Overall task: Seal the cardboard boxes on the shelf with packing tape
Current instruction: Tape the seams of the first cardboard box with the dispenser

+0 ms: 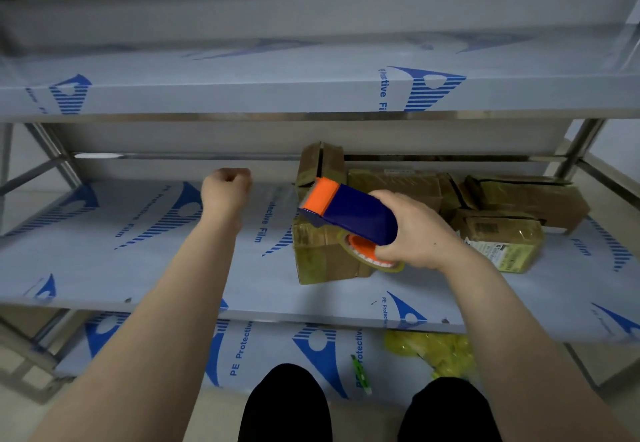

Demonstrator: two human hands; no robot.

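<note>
My right hand (415, 230) grips a blue and orange tape dispenser (346, 211) with a roll of clear tape, held above a small cardboard box (322, 258) near the front of the middle shelf (138, 261). Several more cardboard boxes lie behind and to the right: one standing at the back (320, 162), a flat one (394, 183), a long one (530, 199) and a labelled one (505, 244). My left hand (227, 190) hovers over the bare left part of the shelf, fingers curled into a fist, holding nothing.
The shelves are steel, covered in blue-printed protective film. An upper shelf (242, 91) overhangs the work area. On the lower shelf lie a crumpled yellow bag (436, 351) and a green pen-like thing (360, 372). My dark-clothed knees (287, 403) are at the bottom.
</note>
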